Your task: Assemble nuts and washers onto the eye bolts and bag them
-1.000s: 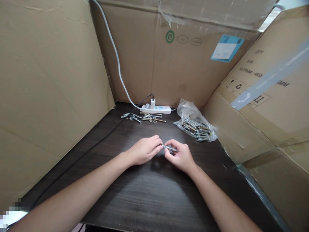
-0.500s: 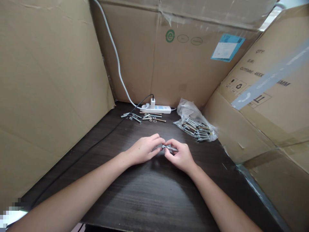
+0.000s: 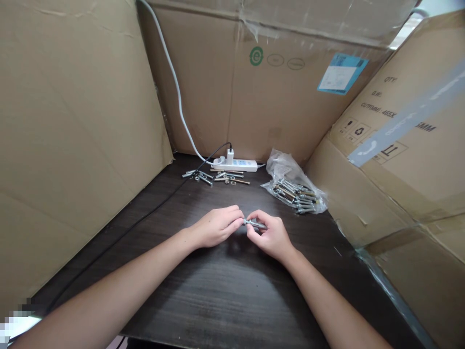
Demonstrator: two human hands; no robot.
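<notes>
Between my hands, just above the table, a silvery expansion bolt (image 3: 258, 225) lies nearly level. My right hand (image 3: 273, 235) is closed, thumb and fingers pinching its sleeve. With fingertips pressed together, my left hand (image 3: 220, 226) grips the nut (image 3: 244, 221) at the bolt's left end. The fingers of my left hand hide part of that nut. Part of the sleeve is covered by my right fingers.
Loose bolts, sleeves and washers (image 3: 227, 177) lie before a white power strip (image 3: 240, 165). A clear plastic bag (image 3: 286, 167) with several anchor bolts sits at right. A black cable (image 3: 145, 218) crosses the dark table (image 3: 218, 295). Cardboard (image 3: 203, 87) walls three sides.
My left fingers have closed together around the nut end, which was more exposed before. My right hand keeps its hold on the bolt almost in place.
</notes>
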